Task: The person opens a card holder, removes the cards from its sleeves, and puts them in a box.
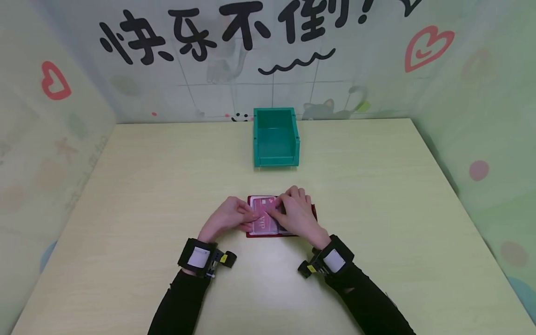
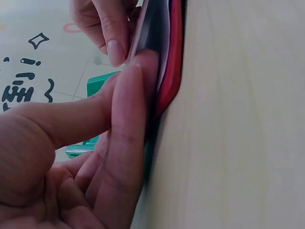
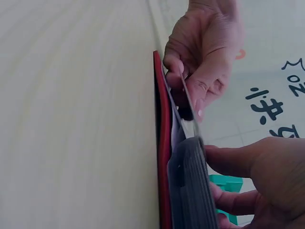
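Observation:
A red card holder [image 1: 272, 236] with a stack of clear sleeves [image 3: 190, 191] lies open on the table. A pink card [image 1: 264, 224] marked VIP lies over its left part. My left hand [image 1: 232, 215] pinches the card's left edge between thumb and fingers; in the right wrist view that edge of the card [image 3: 187, 98] stands raised off the red cover. My right hand [image 1: 296, 211] lies over the right part of the holder, its thumb and forefinger bent at the sleeves' edge beside the card. The right hand hides much of the holder's right side.
A green open-front bin [image 1: 276, 160] stands behind the holder, near the back of the pale wooden table [image 1: 167, 177]. Printed panels [image 1: 234, 88] with writing and hearts enclose the back and both sides. Each wrist wears a black camera mount [image 1: 201, 258].

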Tool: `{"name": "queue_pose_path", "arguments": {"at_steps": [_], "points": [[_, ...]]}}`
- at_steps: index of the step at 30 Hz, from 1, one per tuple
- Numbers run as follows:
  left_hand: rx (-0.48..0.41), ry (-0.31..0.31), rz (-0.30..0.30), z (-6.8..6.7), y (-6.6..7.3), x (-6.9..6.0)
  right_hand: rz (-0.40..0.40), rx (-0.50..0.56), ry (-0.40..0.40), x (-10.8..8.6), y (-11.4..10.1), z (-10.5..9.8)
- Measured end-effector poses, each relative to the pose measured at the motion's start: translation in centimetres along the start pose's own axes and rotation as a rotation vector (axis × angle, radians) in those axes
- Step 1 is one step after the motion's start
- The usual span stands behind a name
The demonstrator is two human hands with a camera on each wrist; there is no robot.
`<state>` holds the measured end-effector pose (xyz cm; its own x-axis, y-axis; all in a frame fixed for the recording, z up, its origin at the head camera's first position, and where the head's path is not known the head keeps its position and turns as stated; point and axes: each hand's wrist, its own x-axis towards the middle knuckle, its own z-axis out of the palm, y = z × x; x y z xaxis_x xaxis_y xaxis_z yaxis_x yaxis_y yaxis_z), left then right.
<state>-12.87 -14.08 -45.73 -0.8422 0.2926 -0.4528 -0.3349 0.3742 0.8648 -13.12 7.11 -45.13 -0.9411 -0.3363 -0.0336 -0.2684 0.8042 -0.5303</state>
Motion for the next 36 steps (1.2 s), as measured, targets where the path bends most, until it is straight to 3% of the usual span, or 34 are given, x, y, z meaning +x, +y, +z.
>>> {"name": "queue_pose_path", "arguments": {"at_steps": [6,16,23,30,36], "points": [[0.071,0.061,-0.035,0.3,0.5,0.0,-0.002,0.083,0.024,0.1,0.4,0.0],[0.069,0.046,0.016,0.5,0.6,0.0,0.013,0.225,0.075,-0.3,1.0,0.2],[0.138,0.090,0.028,0.4,0.5,-0.1,0.010,0.238,0.032,-0.4,1.0,-0.1],[0.167,0.073,0.063,0.5,0.4,-0.2,0.021,0.290,-0.001,-0.8,1.0,-0.3],[0.191,0.044,0.083,0.5,0.6,-0.3,0.040,0.304,0.026,-1.0,1.2,0.1]]}}
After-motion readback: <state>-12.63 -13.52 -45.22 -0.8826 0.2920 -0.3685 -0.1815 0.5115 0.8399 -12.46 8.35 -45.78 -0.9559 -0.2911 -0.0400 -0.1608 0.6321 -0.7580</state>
